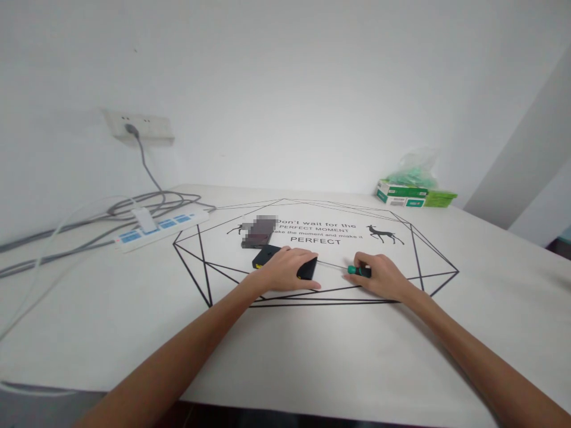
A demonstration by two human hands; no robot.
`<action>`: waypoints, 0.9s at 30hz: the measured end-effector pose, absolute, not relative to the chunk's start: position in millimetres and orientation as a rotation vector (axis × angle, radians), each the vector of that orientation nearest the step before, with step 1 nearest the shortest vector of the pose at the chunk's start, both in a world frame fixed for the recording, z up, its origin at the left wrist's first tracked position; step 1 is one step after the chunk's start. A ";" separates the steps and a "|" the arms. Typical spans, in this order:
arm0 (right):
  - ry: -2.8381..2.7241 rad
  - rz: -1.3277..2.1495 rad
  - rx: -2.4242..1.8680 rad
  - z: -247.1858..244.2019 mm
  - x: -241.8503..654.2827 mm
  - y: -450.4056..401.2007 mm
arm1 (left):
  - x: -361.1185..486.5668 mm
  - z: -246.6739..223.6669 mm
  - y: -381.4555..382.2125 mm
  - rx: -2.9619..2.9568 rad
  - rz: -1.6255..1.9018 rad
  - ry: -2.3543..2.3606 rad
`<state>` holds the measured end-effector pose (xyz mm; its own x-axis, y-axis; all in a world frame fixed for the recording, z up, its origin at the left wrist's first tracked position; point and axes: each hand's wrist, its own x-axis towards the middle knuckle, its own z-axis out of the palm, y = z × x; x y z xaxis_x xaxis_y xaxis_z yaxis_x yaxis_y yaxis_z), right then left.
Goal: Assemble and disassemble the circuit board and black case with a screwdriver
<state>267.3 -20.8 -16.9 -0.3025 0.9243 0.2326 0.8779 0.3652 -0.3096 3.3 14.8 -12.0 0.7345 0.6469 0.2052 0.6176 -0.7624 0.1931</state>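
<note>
My left hand (288, 269) lies over a black box-like device (307, 269) with yellow marks, its fingers wrapped on the top and its thumb along the near side. In my right hand (379, 274) is a screwdriver (359, 271) with a green and black handle, pinched between the fingers. The thin metal shaft points left, and its tip meets or nearly meets the right end of the black device; exact contact cannot be made out. Just behind the device, a dark flat object (263, 230), partly pixelated, rests on the printed table mat.
A white power strip (163, 230) with grey cables (134, 208) sits at the left, below a wall socket (140, 126). Green and white boxes (401, 193) topped by a plastic bag (414, 169) stand at the back right. The table's front edge (267, 407) runs below my arms.
</note>
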 end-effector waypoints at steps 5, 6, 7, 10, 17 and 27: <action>-2.242 0.174 -1.557 -15.3 268.0 -21.9 | 4.8 -10.0 14.1 2.828 0.374 1.038; -2.249 0.174 -1.549 -14.9 269.0 -21.7 | 5.1 -9.2 13.6 2.829 0.367 1.047; -2.257 0.175 -1.539 -14.6 270.3 -21.4 | 5.3 -8.5 13.0 2.829 0.360 1.057; -2.261 0.145 -1.517 -15.2 274.6 -19.4 | 4.8 -7.4 11.9 2.812 0.378 1.081; -2.226 0.086 -1.565 -19.7 274.0 -18.9 | 1.7 -9.8 15.0 2.772 0.447 1.036; -2.237 0.148 -1.535 -21.6 272.1 -20.6 | 0.8 -7.9 14.0 2.712 0.458 1.033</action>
